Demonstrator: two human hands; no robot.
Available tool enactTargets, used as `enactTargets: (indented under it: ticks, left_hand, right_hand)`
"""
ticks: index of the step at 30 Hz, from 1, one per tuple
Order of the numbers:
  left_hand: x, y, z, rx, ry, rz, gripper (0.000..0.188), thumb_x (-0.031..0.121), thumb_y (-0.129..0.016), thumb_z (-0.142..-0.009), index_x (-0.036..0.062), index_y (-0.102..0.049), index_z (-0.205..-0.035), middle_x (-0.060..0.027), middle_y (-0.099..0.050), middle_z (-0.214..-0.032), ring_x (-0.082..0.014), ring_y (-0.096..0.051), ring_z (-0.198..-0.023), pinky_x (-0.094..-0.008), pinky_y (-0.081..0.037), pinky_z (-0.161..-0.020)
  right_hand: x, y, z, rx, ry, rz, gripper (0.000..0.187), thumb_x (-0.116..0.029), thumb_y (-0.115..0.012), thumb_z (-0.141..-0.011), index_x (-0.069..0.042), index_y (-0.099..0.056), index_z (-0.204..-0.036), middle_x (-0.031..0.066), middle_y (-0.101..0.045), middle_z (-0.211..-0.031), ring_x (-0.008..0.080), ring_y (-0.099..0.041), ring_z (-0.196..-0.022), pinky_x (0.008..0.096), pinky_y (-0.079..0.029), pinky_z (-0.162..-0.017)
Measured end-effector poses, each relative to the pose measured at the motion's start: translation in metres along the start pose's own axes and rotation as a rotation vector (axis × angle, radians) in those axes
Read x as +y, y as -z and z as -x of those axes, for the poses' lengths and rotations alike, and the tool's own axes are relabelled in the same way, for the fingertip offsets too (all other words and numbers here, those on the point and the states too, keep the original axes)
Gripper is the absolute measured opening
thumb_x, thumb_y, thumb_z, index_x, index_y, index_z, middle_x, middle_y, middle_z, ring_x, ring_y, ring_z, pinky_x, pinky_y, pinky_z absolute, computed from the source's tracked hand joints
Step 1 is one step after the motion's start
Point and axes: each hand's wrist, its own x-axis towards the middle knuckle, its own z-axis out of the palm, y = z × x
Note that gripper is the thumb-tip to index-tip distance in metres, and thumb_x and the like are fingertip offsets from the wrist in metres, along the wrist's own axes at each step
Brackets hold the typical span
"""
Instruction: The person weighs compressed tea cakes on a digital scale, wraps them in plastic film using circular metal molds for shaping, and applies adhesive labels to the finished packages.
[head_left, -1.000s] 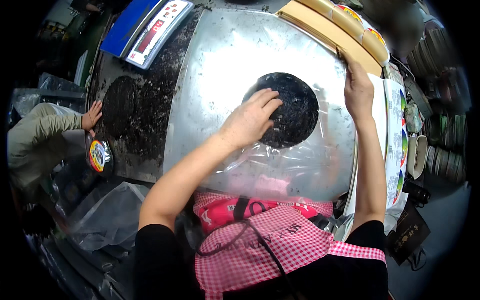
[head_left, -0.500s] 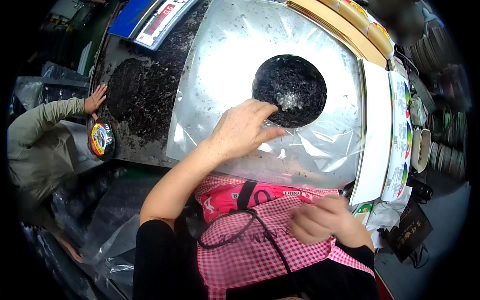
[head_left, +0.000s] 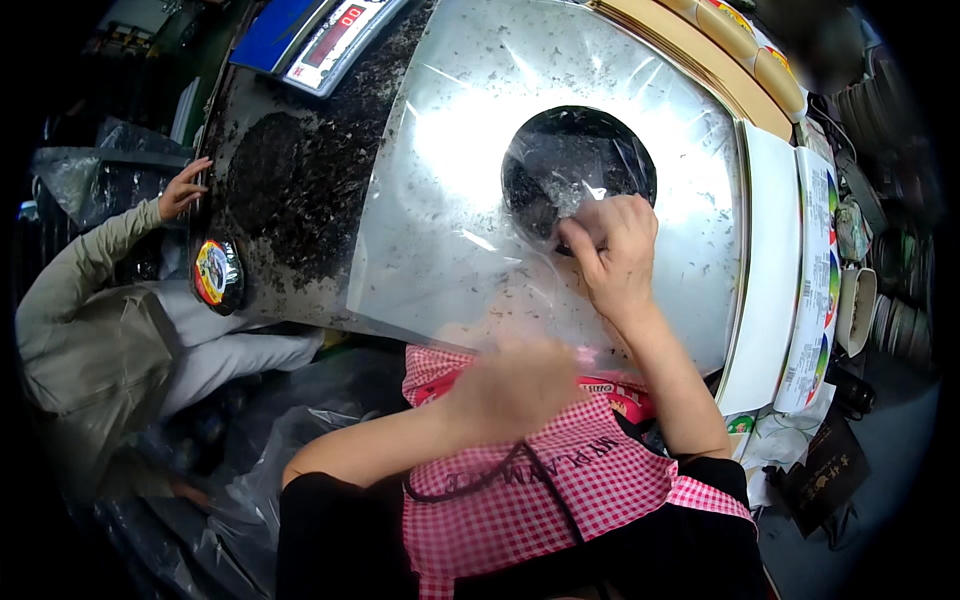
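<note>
A round, dark cake of what looks like dried seaweed [head_left: 540, 150] sits in the middle of a shiny metal sheet [head_left: 420, 240]. Thin clear plastic film [head_left: 530, 285] lies wrinkled over its near side and reaches down toward my body. Above the cake's near right edge is my right hand [head_left: 620, 245], thumb and fingers pinched together on the plastic film. My left hand [head_left: 520, 390] is smeared by motion in front of my pink checked apron, below the sheet's near edge; its fingers cannot be made out.
Dark flakes [head_left: 290, 200] cover the table to the left, below a blue digital scale [head_left: 345, 45]. A round labelled pack [head_left: 217, 275] rests at the left edge near a co-worker's hand [head_left: 183, 188]. White boards [head_left: 765, 270] and printed packaging [head_left: 812, 280] stand along the right.
My left hand has drawn back from the cake toward my apron. My right hand has moved up from the apron to the film at the cake. The co-worker's hand has left the labelled pack.
</note>
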Motion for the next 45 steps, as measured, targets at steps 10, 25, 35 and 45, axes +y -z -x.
enactTargets:
  ticks: [10,25,35,45]
  left_hand:
    - [-0.090,-0.032,-0.125,0.498,0.583,0.184,0.086,0.013,-0.066,-0.080,-0.0042,-0.016,-0.148,-0.0369,-0.036,-0.139,-0.0472,-0.049,-0.115,-0.0458,-0.041,-0.095]
    - [-0.090,-0.034,-0.126,0.173,-0.105,0.035,0.043,0.004,-0.060,-0.085,0.0092,-0.056,-0.127,-0.0096,-0.054,-0.135,-0.0281,-0.042,-0.133,-0.0449,-0.032,-0.111]
    - [-0.110,-0.018,-0.124,0.457,0.200,1.481,0.139,0.009,-0.090,-0.056,0.0220,0.009,-0.152,-0.0122,-0.018,-0.154,-0.0314,-0.027,-0.139,-0.0487,-0.034,-0.111]
    - [-0.102,-0.020,-0.122,0.404,0.048,0.847,0.067,0.029,-0.084,-0.066,0.0077,-0.055,-0.122,-0.0155,-0.043,-0.134,-0.0344,-0.043,-0.126,-0.0434,-0.037,-0.106]
  right_hand:
    - [0.003,-0.017,-0.014,0.158,0.256,0.034,0.061,-0.016,-0.062,-0.077,-0.004,-0.044,-0.134,0.0155,-0.048,-0.138,0.0295,-0.052,-0.122,0.0463,-0.034,-0.102]
    - [0.055,-0.005,-0.034,0.654,-0.826,-1.035,0.096,-0.007,-0.074,-0.078,0.001,-0.010,-0.149,0.0218,-0.026,-0.150,0.0314,-0.044,-0.127,0.0360,-0.040,-0.102]
    - [0.047,0.003,-0.037,0.122,-0.080,-0.603,0.051,0.009,-0.045,-0.074,0.000,-0.055,-0.123,0.0097,-0.067,-0.105,0.0219,-0.054,-0.116,0.0372,-0.040,-0.102]
    - [0.042,-0.004,-0.045,0.099,0.063,-0.640,0.016,0.000,-0.063,-0.070,-0.007,-0.063,-0.085,0.0068,-0.064,-0.083,0.0206,-0.061,-0.087,0.0439,-0.042,-0.103]
